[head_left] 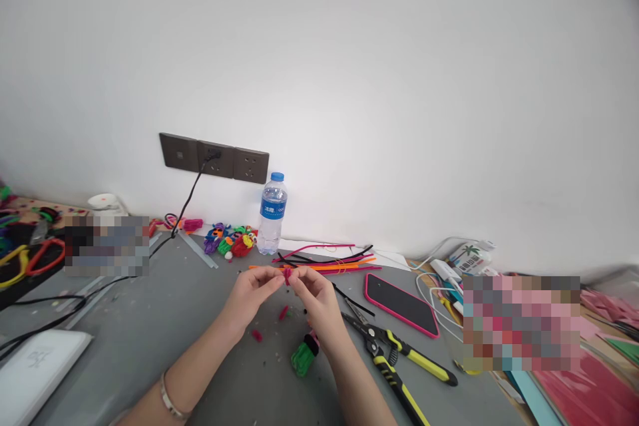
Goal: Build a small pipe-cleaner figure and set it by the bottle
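Note:
Near the middle of the grey table, a small magenta fuzzy piece is pinched between the fingertips of both hands. My left hand holds it from the left, with a bracelet on that wrist. From the right, my right hand grips the same piece, its fingers closed. Below the hands lie two short magenta bits, one nearer and one farther. A green fuzzy figure with a black and pink part rests beside my right wrist, partly hidden by it.
Behind the hands lie orange, magenta and black fuzzy stems and a water bottle. Yellow-black pliers and a phone lie right. Colourful fuzzy figures stand back left, near a black cable. A white device sits front left.

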Demonstrator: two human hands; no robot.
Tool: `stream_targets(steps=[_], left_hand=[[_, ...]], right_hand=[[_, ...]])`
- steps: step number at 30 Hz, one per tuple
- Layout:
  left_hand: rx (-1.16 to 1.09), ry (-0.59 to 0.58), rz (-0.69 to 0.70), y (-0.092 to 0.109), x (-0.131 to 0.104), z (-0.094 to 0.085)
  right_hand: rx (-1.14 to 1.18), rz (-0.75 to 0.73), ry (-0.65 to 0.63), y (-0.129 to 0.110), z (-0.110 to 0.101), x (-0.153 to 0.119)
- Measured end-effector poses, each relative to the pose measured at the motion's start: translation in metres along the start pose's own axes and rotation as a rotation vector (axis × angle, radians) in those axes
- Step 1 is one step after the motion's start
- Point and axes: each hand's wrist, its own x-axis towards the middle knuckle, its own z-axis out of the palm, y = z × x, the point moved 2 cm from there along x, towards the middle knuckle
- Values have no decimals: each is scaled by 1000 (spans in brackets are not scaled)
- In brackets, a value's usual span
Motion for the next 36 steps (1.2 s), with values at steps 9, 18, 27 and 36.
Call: stream_targets(steps=[9,18,27,36], left_hand=[[67,-2,98,2,1,-2],[91,-2,142,2,1,-2],[169,2,200,-1,3,-6],[175,12,198,-1,7,-12]], right_hand=[[-14,6,-13,1,0,1],[-12,14,-47,-1,0,0],[-21,21,-24,-5,-2,0],[-19,14,-55,-8,-8,4]])
